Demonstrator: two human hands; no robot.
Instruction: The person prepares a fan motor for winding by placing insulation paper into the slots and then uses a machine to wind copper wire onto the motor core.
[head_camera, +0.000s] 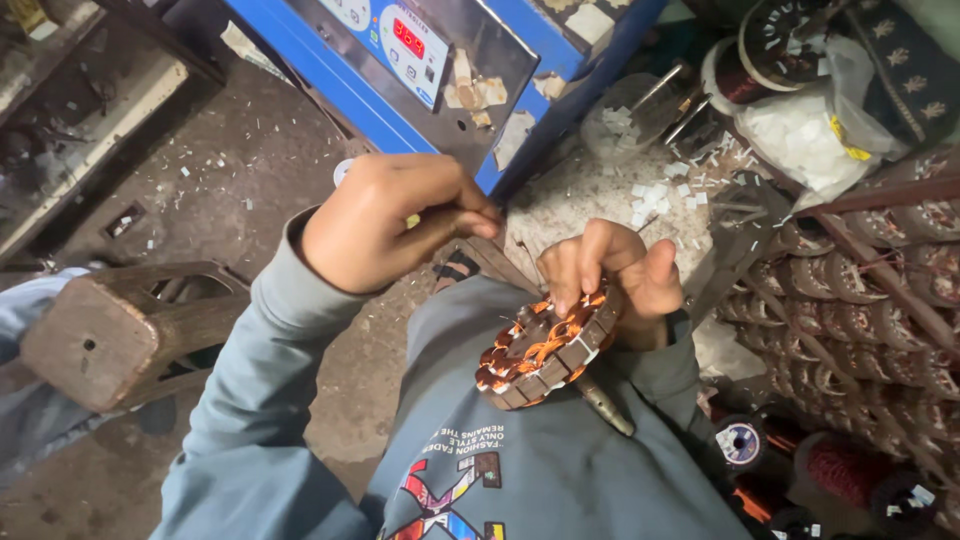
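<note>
Hands busy | right hand (610, 275) grip closed on round metal wheel with copper wire (540, 350), held against grey shirt (560, 460) | left hand (385, 225) raised near blue machine (400, 70), fingers pinched shut on thin wire, hard to see | wooden stool (110, 335) at left | stack of wire wheels (860, 290) at right

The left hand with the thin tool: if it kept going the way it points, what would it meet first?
Probably the blue machine. The left hand points its thin tool right and slightly up, toward the machine's lower edge, though depth is unclear.
</note>
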